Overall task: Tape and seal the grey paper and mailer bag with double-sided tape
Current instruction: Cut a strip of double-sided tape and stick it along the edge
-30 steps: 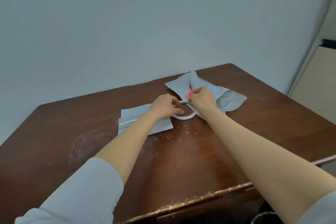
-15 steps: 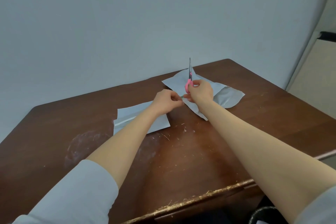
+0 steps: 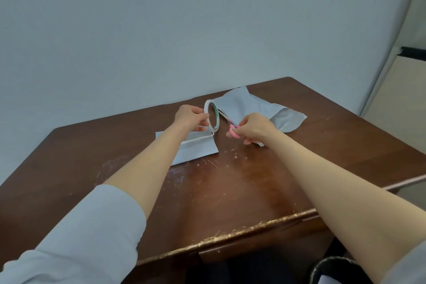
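My left hand (image 3: 190,117) grips a white roll of double-sided tape (image 3: 212,117) and holds it upright above the table. A white strip runs from the roll down onto the grey paper (image 3: 196,148), which lies flat under my left forearm. My right hand (image 3: 252,128) grips pink-handled scissors (image 3: 231,128), blades pointing toward the roll. The grey mailer bag (image 3: 249,108) lies crumpled behind my right hand, partly hidden by it.
The brown wooden table (image 3: 230,191) is scratched, with a chipped front edge. A pale wall rises right behind it. A dark round object (image 3: 332,270) sits below the table's front right. A beige surface stands at the far right.
My left hand has lifted the tape roll upright, with a strip pulled out to the grey paper. The scissors have swung from pointing up to pointing at the roll.
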`<state>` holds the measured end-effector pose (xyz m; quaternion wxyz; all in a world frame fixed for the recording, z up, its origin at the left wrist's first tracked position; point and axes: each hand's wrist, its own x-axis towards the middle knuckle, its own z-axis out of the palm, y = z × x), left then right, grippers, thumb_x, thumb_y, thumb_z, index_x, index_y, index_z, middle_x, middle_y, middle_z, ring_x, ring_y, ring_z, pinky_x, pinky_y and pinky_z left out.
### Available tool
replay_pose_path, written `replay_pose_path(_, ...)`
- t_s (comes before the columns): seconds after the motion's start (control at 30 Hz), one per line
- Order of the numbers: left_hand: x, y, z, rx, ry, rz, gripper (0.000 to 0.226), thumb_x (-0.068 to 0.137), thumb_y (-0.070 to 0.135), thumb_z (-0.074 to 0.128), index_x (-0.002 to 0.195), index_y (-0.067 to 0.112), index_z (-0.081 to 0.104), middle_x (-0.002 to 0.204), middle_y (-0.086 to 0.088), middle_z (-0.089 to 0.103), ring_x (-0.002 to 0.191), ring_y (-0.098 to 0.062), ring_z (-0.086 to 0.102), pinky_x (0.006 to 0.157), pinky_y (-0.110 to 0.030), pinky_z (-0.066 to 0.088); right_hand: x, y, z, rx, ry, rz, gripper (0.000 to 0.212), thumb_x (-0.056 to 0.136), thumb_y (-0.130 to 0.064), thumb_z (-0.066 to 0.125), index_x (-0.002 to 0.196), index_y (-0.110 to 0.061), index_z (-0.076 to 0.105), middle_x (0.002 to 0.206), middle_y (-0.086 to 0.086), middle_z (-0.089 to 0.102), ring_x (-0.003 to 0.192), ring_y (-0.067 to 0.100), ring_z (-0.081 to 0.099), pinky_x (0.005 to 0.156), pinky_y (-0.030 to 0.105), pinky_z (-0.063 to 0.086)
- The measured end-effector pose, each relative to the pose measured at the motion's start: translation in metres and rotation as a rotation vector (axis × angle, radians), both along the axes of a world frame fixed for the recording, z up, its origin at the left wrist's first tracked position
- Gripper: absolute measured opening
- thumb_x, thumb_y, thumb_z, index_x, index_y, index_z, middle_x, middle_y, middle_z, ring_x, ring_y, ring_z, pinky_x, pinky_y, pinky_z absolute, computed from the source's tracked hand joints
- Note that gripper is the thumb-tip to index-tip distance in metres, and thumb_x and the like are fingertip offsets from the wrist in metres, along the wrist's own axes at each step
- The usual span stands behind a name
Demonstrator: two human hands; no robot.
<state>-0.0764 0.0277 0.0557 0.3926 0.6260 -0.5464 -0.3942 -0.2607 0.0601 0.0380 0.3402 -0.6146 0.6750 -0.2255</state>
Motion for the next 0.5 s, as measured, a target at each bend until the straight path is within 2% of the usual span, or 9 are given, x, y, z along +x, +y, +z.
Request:
replay_pose_path(0.07, -0.0016, 0.0005, 0.0008, -0.004, -0.005, 0.003, 0.028, 0.087, 0.004, 0.065, 0.114, -0.003, 0.063, 0.083, -0.010, 0.065, 0.064, -0.013, 0.065, 0.049, -0.018, 0.053, 0.0015, 0.0034, 0.0022, 0.053, 0.066, 0.048, 0.022, 0.067, -0.034, 0.073, 0.079, -0.018, 0.064, 0.064, -0.004, 0.059, 0.049, 0.011, 0.061, 0.042, 0.018, 0.033)
replay_pose_path(0.2, -0.0040, 0.0004, 0.0040, -0.015, -0.035, 0.024, 0.030, 0.088, 0.004, 0.064, 0.117, -0.002, 0.060, 0.083, -0.010, 0.064, 0.064, -0.012, 0.064, 0.048, -0.018, 0.054, 0.0016, 0.0031, 0.0043, 0.097, 0.163, 0.083, 0.022, 0.065, -0.029, 0.075, 0.080, -0.015, 0.066, 0.054, -0.002, 0.054, 0.043, 0.011, 0.057, 0.044, 0.019, 0.030)
replay_pose_path(0.3, -0.0044, -0.0015, 0.0056, -0.017, -0.049, 0.038, 0.030, 0.088, 0.004, 0.064, 0.117, -0.001, 0.059, 0.082, -0.009, 0.065, 0.064, -0.012, 0.064, 0.051, -0.019, 0.055, 0.0008, 0.0030, 0.0060, 0.189, 0.222, 0.104, 0.019, 0.070, -0.027, 0.074, 0.067, -0.016, 0.059, 0.050, 0.001, 0.048, 0.038, 0.016, 0.040, 0.043, 0.019, 0.024)
replay_pose_path(0.37, -0.0049, -0.0027, 0.0063, -0.018, -0.056, 0.041, 0.029, 0.088, 0.004, 0.064, 0.117, 0.000, 0.060, 0.082, -0.009, 0.065, 0.065, -0.012, 0.065, 0.056, -0.022, 0.057, 0.0019, 0.0030, 0.0053, 0.237, 0.243, 0.108, 0.033, 0.074, -0.026, 0.072, 0.055, -0.017, 0.047, 0.047, 0.003, 0.040, 0.040, 0.019, 0.024, 0.046, 0.022, 0.019)
replay_pose_path(0.43, -0.0052, -0.0032, 0.0073, -0.023, -0.060, 0.040, 0.028, 0.088, 0.004, 0.064, 0.115, 0.000, 0.060, 0.084, -0.010, 0.065, 0.065, -0.012, 0.064, 0.061, -0.024, 0.058, 0.0050, 0.0025, 0.0037, 0.244, 0.254, 0.117, 0.042, 0.075, -0.026, 0.071, 0.049, -0.017, 0.039, 0.046, 0.003, 0.036, 0.041, 0.020, 0.021, 0.047, 0.023, 0.019)
replay_pose_path(0.5, -0.0056, -0.0034, 0.0086, -0.030, -0.065, 0.039, 0.027, 0.088, 0.004, 0.064, 0.114, 0.000, 0.060, 0.087, -0.012, 0.065, 0.065, -0.012, 0.064, 0.064, -0.025, 0.058, 0.0091, 0.0014, 0.0019, 0.246, 0.250, 0.129, 0.043, 0.076, -0.026, 0.070, 0.044, -0.019, 0.042, 0.045, 0.002, 0.035, 0.040, 0.020, 0.020, 0.047, 0.023, 0.018)
